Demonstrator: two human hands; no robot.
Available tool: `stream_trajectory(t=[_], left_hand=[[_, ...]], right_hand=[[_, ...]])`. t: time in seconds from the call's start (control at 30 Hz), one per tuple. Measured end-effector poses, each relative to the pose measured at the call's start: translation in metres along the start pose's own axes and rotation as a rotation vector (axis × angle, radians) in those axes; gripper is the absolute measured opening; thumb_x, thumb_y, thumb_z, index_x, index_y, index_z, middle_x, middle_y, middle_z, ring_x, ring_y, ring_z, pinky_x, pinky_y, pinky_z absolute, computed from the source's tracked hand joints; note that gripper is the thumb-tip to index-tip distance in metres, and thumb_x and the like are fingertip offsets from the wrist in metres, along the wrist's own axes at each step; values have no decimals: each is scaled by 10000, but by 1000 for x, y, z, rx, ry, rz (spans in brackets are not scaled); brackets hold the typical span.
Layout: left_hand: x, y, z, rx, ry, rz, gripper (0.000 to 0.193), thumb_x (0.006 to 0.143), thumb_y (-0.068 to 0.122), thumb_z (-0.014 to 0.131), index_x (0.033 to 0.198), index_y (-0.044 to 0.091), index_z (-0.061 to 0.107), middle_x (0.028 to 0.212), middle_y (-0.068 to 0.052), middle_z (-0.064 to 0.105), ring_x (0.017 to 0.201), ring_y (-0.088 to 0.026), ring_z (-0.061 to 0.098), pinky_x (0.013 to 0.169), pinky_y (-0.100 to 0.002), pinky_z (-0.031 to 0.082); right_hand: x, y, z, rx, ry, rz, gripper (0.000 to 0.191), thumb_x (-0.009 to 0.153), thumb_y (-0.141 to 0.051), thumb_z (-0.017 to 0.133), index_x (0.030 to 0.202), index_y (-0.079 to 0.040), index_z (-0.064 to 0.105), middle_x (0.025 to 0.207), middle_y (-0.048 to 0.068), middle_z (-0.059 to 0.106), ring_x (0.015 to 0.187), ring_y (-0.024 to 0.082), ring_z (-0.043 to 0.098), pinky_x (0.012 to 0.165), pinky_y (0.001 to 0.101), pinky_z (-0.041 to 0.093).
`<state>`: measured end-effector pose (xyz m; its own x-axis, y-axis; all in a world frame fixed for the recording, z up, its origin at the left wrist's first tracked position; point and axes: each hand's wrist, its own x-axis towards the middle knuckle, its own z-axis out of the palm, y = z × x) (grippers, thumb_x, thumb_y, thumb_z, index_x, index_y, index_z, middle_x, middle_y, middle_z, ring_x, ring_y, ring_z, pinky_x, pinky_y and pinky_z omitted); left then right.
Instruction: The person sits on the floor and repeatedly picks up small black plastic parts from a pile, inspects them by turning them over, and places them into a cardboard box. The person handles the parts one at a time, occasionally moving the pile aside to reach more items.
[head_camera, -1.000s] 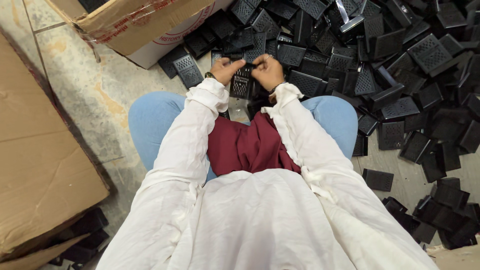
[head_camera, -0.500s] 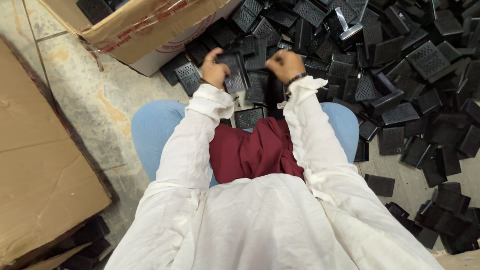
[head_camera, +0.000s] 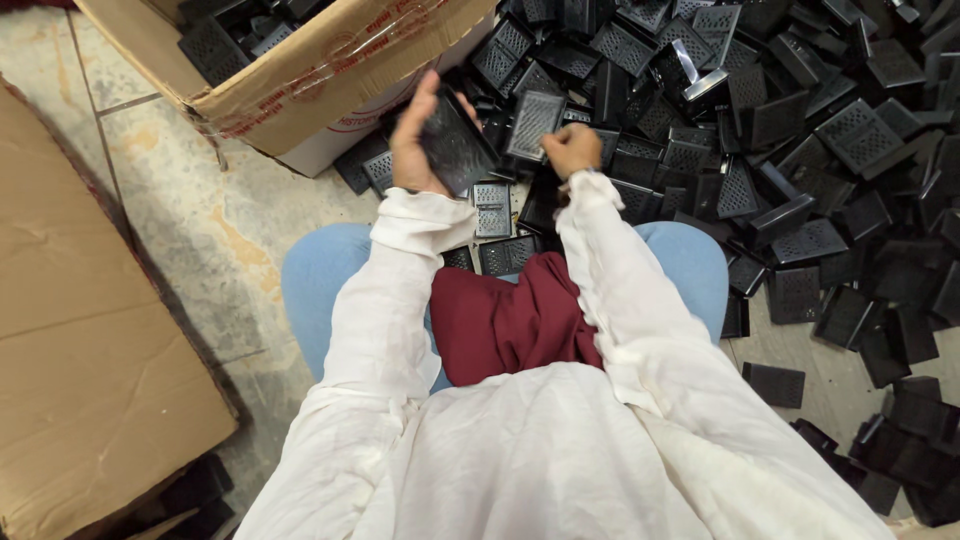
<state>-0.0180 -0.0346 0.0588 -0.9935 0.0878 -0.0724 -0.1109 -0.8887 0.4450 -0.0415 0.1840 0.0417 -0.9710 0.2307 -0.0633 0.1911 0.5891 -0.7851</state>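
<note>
Left hand (head_camera: 415, 140) grips a black perforated plastic panel (head_camera: 455, 150) loosely; it could slip. Right hand (head_camera: 572, 150), at three o'clock, is curled shut, contents unclear.

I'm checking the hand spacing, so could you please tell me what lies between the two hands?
In the head view, a black perforated part lies between the left hand and right hand.

Workshop floor: heap of identical black plastic grille parts (head_camera: 800, 150), cardboard carton (head_camera: 330, 70), worn tiles (head_camera: 200, 230).
</note>
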Motion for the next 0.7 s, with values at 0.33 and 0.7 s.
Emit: stream_trajectory(t=[0.33,0.7], left_hand=[[-4,-59,-23,277,110,-133,712,998,665,479,1257,31,675,1025,-57,701,877,-144,666,801,-281,546],[-9,-42,-7,388,169,14,835,982,725,300,1331,54,655,1049,-83,733,913,-172,692,870,-292,572]], right_hand=[[-78,-17,-5,266,-137,-827,286,762,-72,851,842,-11,583,1384,297,584,1267,408,626,1016,440,531],[-93,-22,-8,585,-306,-427,566,864,-146,878,1325,71,631,1241,148,716,1132,177,688,999,303,560]])
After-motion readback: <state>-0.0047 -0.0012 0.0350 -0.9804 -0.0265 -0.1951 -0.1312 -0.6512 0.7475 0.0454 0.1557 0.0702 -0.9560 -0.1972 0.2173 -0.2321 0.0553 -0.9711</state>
